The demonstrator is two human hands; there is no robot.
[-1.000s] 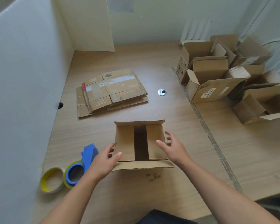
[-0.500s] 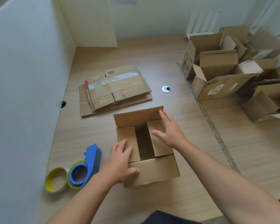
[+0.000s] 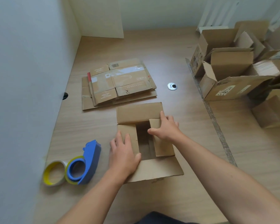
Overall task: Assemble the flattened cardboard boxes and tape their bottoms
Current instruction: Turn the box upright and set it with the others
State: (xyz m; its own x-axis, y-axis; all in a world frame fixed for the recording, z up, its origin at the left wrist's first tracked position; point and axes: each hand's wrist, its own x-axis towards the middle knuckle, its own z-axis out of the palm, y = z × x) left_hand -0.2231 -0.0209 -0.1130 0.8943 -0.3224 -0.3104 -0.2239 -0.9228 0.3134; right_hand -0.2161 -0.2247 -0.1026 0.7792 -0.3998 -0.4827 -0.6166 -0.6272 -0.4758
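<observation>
A small cardboard box [image 3: 157, 169] stands bottom-up on the wooden table in front of me, its flaps partly folded. My left hand [image 3: 123, 154] presses flat on the left inner flap. My right hand [image 3: 166, 129] presses flat on the right inner flap, fingertips reaching the far outer flap [image 3: 138, 112], which leans inward. The near outer flap lies open toward me. A dark gap shows between the two inner flaps. A blue tape dispenser [image 3: 86, 164] lies left of the box, beside a loose yellow-cored tape roll [image 3: 54, 173].
A stack of flattened boxes [image 3: 118, 83] lies behind the box. Several assembled open boxes [image 3: 229, 73] crowd the right side past a seam in the table. A metal grommet [image 3: 172, 86] sits mid-table. White partition walls [image 3: 23, 78] close the left and back.
Both hands moved from the box's sides onto the inner flaps and pressed them down. The far outer flap has tipped further inward, and the near flap has dropped open toward me.
</observation>
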